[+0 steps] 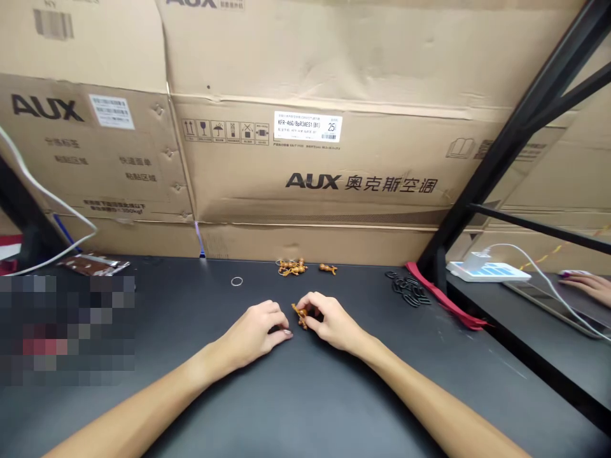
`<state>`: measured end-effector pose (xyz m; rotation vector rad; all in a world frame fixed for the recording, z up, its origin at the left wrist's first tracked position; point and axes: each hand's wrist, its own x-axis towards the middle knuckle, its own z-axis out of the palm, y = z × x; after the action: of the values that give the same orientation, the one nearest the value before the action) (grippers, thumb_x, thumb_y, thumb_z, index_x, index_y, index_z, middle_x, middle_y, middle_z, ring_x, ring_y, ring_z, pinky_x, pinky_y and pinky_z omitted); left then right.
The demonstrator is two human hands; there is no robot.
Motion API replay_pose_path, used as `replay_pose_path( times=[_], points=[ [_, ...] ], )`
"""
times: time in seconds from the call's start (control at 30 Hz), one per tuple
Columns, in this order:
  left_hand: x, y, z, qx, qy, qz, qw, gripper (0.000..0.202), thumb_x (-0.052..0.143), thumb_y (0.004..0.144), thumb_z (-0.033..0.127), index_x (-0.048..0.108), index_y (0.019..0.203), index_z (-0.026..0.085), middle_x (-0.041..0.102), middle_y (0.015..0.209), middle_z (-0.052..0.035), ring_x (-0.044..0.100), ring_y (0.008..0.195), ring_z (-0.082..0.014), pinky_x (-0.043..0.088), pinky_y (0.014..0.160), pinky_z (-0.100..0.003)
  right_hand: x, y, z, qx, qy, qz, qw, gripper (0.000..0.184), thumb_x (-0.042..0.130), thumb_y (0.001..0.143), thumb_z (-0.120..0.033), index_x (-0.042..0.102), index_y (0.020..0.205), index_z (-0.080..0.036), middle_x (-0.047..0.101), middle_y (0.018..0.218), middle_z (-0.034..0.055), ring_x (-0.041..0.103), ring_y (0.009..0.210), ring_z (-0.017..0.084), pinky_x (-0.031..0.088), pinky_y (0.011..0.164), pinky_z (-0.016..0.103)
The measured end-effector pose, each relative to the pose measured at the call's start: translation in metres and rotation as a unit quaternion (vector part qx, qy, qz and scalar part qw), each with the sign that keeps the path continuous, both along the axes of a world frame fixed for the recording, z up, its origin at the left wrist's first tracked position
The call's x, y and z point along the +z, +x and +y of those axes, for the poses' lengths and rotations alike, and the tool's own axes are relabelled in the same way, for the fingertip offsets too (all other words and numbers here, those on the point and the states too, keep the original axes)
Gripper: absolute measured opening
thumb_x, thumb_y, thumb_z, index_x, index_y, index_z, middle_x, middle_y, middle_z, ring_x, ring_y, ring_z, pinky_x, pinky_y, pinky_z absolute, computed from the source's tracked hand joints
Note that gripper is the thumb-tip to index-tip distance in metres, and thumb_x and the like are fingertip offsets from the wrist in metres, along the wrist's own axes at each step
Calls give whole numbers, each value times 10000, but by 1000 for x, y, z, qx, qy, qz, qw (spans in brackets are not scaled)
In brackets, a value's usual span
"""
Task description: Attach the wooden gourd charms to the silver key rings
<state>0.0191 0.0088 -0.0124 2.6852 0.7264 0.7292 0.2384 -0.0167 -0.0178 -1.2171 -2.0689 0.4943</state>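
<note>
My right hand (pixel 329 320) pinches a small golden-brown gourd-like charm (pixel 300 313) between thumb and fingers, just over the dark tabletop (pixel 296 394). Close by on the left, my left hand (pixel 264 327) rests on the table with its fingers curled and the thumb apart from them. Nothing shows in its grasp. Beyond the hands lie a small pile of similar charms (pixel 291 267) and one single charm (pixel 328 268). A thin metal ring (pixel 237 281) lies past my left hand.
Several black loops (pixel 409 289) lie at right beside a red strap (pixel 443 299) and a black metal frame (pixel 442 248). Cardboard boxes (pixel 324 210) stand along the back. A brown packet (pixel 95 263) and white cable (pixel 57 200) are at left. Another person's hand (pixel 589 284) is far right.
</note>
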Motion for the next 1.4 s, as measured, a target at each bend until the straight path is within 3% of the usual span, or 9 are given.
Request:
replay_pose_path(
  times=[0.3,0.43,0.53,0.67,0.77,0.97,1.4],
  points=[
    [2,1,2,27,-93,5,995,235,752,728,359,617,677,175,565,655,27,507,601,-109,386,582,-208,1,1,0,8,-2,2,1000,217,525,774,-52,587,913,-207,607,818,5,564,710,130,447,671,242],
    [4,1,2,21,-108,4,994,307,781,663,446,638,712,180,560,666,28,510,606,-112,395,588,-216,2,1,-1,13,-5,0,1000,237,521,768,-41,588,921,-209,608,832,7,574,710,132,454,672,247],
    [5,1,1,40,-121,-22,992,303,717,730,460,628,857,200,538,683,42,486,590,-107,398,575,-219,4,0,-3,21,-12,7,1000,240,512,778,-40,590,926,-212,614,850,9,583,708,129,462,675,247],
    [4,1,1,55,-77,-54,994,217,586,856,326,575,1041,213,552,819,17,507,655,-116,419,629,-238,5,-4,-6,44,-17,17,999,240,510,801,-54,596,956,-215,630,865,10,594,728,129,471,700,253],
    [3,1,1,37,-36,-32,998,117,525,897,281,602,939,203,550,830,0,528,700,-130,424,664,-250,5,-7,-8,47,-12,13,999,241,519,809,-64,599,977,-217,635,874,12,590,751,134,469,712,257],
    [6,1,-1,30,12,-27,999,193,439,953,253,618,912,196,560,860,-25,542,755,-141,441,709,-254,8,-7,-9,43,4,-11,999,195,550,813,-99,607,954,-222,640,868,11,579,787,144,463,729,269],
    [5,0,6,91,87,-24,992,173,467,940,245,631,896,216,557,887,-24,518,766,-154,432,733,-289,18,-3,-10,31,11,-34,999,127,589,780,-122,588,870,-211,594,805,10,548,747,147,459,689,274]
  ],
)
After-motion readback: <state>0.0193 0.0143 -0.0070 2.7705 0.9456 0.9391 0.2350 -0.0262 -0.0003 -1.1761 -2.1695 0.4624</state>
